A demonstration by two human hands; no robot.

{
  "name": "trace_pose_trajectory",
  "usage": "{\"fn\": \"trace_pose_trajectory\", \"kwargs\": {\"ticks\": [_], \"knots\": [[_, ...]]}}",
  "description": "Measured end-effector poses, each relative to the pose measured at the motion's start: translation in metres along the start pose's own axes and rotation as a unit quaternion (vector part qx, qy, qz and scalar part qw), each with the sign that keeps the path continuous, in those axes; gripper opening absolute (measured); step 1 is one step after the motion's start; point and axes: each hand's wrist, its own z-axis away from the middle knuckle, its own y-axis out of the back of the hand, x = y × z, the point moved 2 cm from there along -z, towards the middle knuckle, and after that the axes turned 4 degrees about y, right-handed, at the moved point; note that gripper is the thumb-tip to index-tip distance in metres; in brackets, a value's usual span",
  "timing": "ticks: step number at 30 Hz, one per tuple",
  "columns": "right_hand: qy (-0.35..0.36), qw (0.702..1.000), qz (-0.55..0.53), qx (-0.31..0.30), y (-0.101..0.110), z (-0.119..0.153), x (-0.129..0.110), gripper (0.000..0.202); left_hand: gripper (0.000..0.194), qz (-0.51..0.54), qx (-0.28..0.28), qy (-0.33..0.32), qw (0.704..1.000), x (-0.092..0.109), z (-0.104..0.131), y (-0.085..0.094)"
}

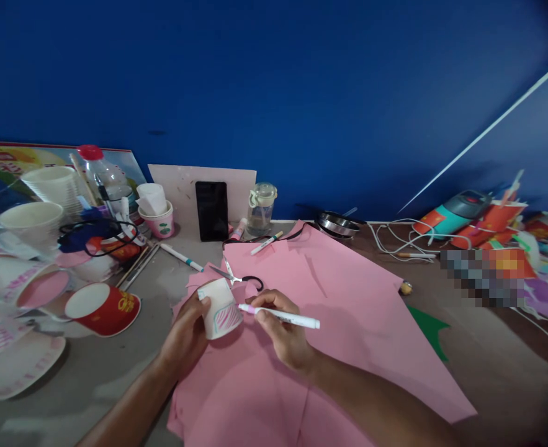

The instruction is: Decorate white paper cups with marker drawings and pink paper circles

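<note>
My left hand (188,332) is closed around a white paper cup (215,301), which is tilted over the pink paper (348,298). Pink strokes inside a teal outline mark the cup's side. In my right hand (280,329) is a white marker (296,318) with a pinkish-purple tip end, pinched between thumb and fingers. The tip points at the cup, close to the drawn patch; whether it touches I cannot tell. Just behind the cup lie scissors (236,278) with black handles. Another marker (267,243) rests on the pink paper farther back.
On the left stand a red paper cup (115,308), stacked white cups (53,186) and a bottle (103,174). A phone (211,211) and a glass jug (261,208) are at the back. Tape rolls (336,225), white cables (395,239) and green paper (429,329) lie to the right.
</note>
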Motion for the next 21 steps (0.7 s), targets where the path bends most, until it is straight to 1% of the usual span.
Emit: {"fn": "trace_pose_trajectory", "kwargs": {"ticks": [4, 8, 14, 18, 21], "knots": [[0.007, 1.000, 0.000, -0.021, -0.0013, 0.0012, -0.0016, 0.018, 0.025, -0.005, -0.006, 0.001, 1.000, -0.0008, -0.0021, 0.0026], [0.040, 0.999, 0.020, -0.018, -0.0020, 0.0010, -0.0028, 0.017, 0.026, -0.016, 0.005, -0.002, 1.000, -0.0016, -0.0055, 0.0071], [-0.001, 0.999, 0.044, -0.026, -0.0033, 0.0007, 0.0014, 0.015, 0.028, -0.010, -0.002, -0.004, 1.000, 0.0004, -0.0026, 0.0020], [-0.002, 0.997, 0.077, -0.012, -0.0007, -0.0001, -0.0008, 0.014, 0.025, 0.002, 0.007, -0.009, 1.000, 0.0008, -0.0010, -0.0001], [0.004, 0.997, 0.082, 0.002, 0.0014, 0.0001, -0.0036, 0.016, 0.025, 0.004, 0.011, -0.008, 1.000, 0.0005, -0.0015, 0.0012]]}}
